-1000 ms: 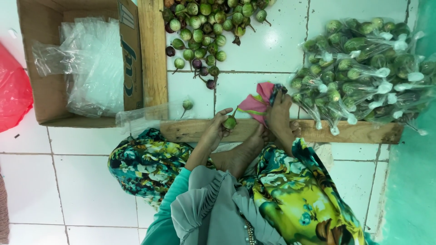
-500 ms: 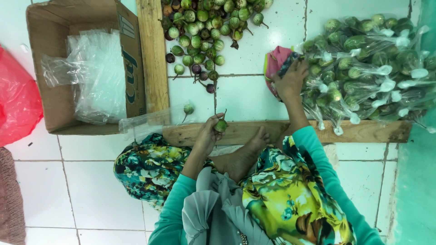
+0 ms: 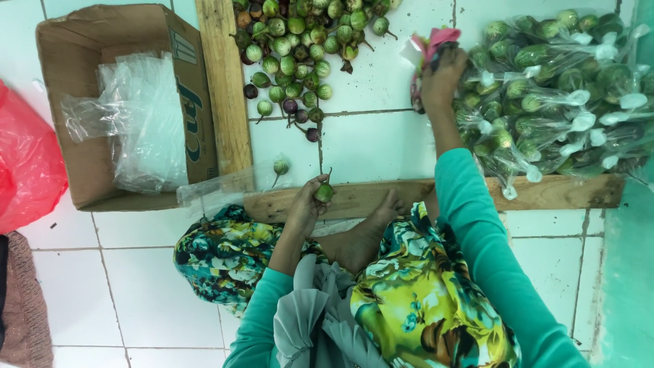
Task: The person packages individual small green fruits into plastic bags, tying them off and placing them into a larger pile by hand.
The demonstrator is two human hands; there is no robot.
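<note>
Floor (image 3: 402, 143) of white tiles carries everything here, with the person seated on it and looking down over a flowered skirt (image 3: 422, 300). A cardboard box (image 3: 68, 54) lies at the upper left, holding a stack of clear plastic bags (image 3: 146, 129), and a red plastic bag (image 3: 27, 157) sits just beside the box at the left edge. At the upper right lies a heap of filled bags (image 3: 565, 95), each packed with small green eggplants and knotted shut. A wooden plank (image 3: 545, 194) runs across in front of that heap, and a second plank (image 3: 221, 82) stands between the box and a loose pile of eggplants (image 3: 300, 48). The right hand (image 3: 443, 78) is stretched up to the near edge of the bagged heap, its grip clenched on a pink cloth (image 3: 429, 41). The left hand (image 3: 306, 204) rests at the horizontal plank, its grip grasping one small green eggplant (image 3: 324, 193) by the fingertips. Another single eggplant (image 3: 281, 166) lies just beside it on the tiles.
</note>
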